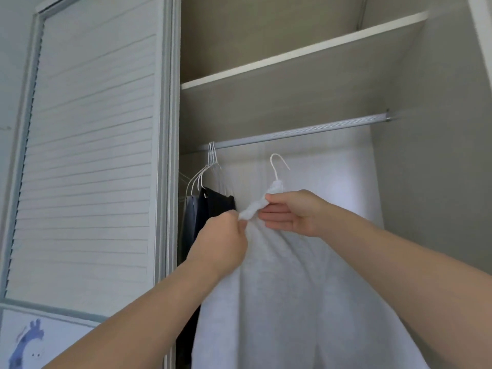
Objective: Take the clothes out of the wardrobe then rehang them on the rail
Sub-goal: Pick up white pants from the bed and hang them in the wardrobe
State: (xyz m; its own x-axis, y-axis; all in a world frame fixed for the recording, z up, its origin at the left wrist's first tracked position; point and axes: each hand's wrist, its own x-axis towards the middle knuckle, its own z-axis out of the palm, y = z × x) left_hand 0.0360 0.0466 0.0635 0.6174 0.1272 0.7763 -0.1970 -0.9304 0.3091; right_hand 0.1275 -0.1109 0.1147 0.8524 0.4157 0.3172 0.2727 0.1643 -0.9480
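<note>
A white garment (287, 296) hangs on a white wire hanger (278, 166) held in front of the open wardrobe, its hook below the silver rail (300, 133) and not on it. My left hand (223, 238) pinches the bunched top edge of the garment at its left end. My right hand (290, 211) grips the same bunched edge just under the hanger's neck. Several white wire hangers (211, 161) hang at the left end of the rail, carrying dark and grey clothes (213, 206).
A louvred sliding door (93, 155) covers the wardrobe's left half. A shelf (306, 53) runs above the rail. The rail's right stretch is bare up to the side wall (439, 169). A blue animal sticker (26, 344) sits low on the door.
</note>
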